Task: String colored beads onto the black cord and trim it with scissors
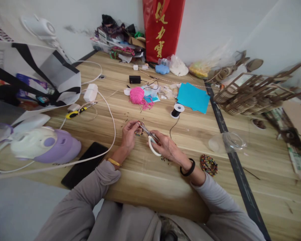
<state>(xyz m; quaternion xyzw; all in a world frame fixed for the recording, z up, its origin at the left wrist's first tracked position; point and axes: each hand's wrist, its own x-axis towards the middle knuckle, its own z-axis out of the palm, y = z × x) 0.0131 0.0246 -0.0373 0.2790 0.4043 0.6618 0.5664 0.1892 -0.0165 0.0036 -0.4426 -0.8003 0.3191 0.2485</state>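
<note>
Between thumb and fingers, my left hand (pixel 129 134) pinches a small beaded bracelet (pixel 138 132), which hangs just off the fingertips. My right hand (pixel 165 144) is wrapped round white-handled scissors (pixel 154 147). The scissor blades point up and left, with their tips at the bracelet beside my left fingertips; whether they touch the cord is too small to tell. Some loose beads (pixel 167 160) lie under my right hand, partly hidden by it. A coil of multicoloured beads (pixel 208 165) rests to the right of my right wrist. Behind the hands stands a spool of black cord (pixel 177 110).
A pink yarn ball (pixel 136 95) and blue sheets (pixel 193 97) lie farther back. On the left are a black phone (pixel 84 164), a purple-and-white device (pixel 47 145), a white cable (pixel 112 120) and a yellow cutter (pixel 76 113). Wooden models (pixel 256 93) stand at the right.
</note>
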